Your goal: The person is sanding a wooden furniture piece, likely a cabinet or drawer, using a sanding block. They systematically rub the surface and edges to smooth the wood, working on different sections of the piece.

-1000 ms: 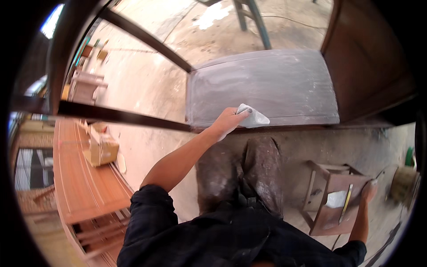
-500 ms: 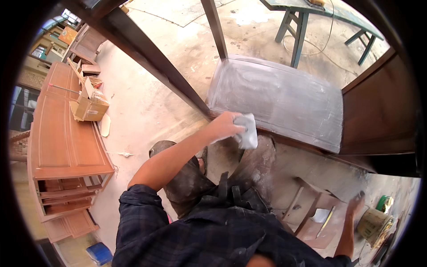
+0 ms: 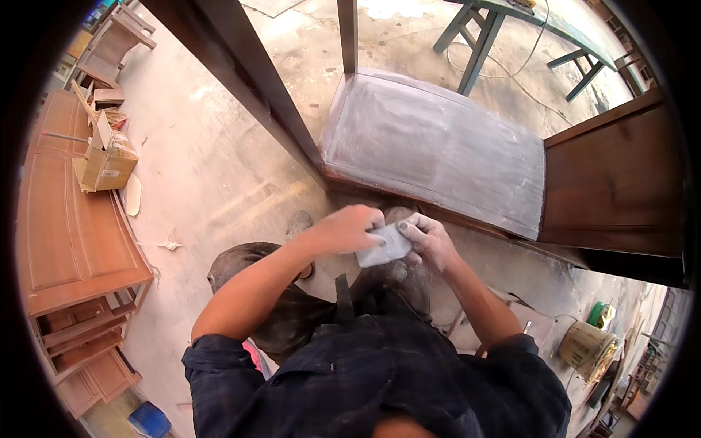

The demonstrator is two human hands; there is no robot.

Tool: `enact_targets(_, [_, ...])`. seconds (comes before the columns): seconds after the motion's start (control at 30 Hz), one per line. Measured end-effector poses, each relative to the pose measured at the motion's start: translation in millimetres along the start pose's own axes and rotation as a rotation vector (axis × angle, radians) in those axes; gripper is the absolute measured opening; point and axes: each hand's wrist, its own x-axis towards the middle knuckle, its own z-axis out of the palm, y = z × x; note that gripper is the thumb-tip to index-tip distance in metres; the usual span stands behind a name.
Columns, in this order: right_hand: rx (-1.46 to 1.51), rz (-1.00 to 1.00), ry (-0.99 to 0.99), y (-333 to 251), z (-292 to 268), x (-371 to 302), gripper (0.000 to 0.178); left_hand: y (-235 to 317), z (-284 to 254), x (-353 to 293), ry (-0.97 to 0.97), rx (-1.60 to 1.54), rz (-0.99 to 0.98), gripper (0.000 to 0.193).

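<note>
In front of my lap, my left hand grips a folded pale grey sheet of sandpaper. My right hand pinches the sheet's right edge between thumb and fingers, so both hands are on it. White dust coats the fingers. Just beyond them lies a dark wooden panel, its top streaked with whitish dust. It forms part of a cabinet frame with an upright post on the left and a brown side panel on the right.
Along the left stands a reddish-brown cabinet with a cardboard box on it. A green trestle is at the back, with a hose on the floor. A dirty bucket sits at right; a blue container is lower left.
My right hand has come up from the lower right, near the wooden piece on the floor, and taken hold of the sandpaper. The view has shifted slightly.
</note>
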Motion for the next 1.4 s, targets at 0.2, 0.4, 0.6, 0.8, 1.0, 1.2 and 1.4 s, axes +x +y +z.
enact_targets(0.2, [0.185, 0.230, -0.217, 3, 25, 21, 0.032, -1, -17, -18, 0.184, 0.001, -0.107, 0.027])
enact_targets(0.4, [-0.834, -0.307, 0.375, -29, -27, 7, 0.029, 13, -60, -56, 1.636, 0.185, 0.271, 0.012])
enact_targets(0.6, [-1.893, -0.585, 0.657, 2, -208, -74, 0.069, 10, -145, -26, 1.423, -0.662, 0.611, 0.052])
enact_targets(0.8, [-1.725, -0.822, 0.525, 43, -72, 35, 0.064, -6, -133, 0, 0.894, -0.706, 0.643, 0.076])
enact_targets(1.0, [-1.917, -0.514, 0.611, 8, -176, -68, 0.061, -6, -139, -5, 0.925, -0.698, 0.552, 0.077])
enact_targets(1.2, [-1.829, -0.785, 0.367, 31, -28, 73, 0.059, -9, -133, 4, 0.919, -0.782, 0.560, 0.087])
enact_targets(1.4, [-1.805, -0.769, 0.415, 13, -115, -1, 0.061, -11, -131, -1, 0.976, -0.776, 0.598, 0.086])
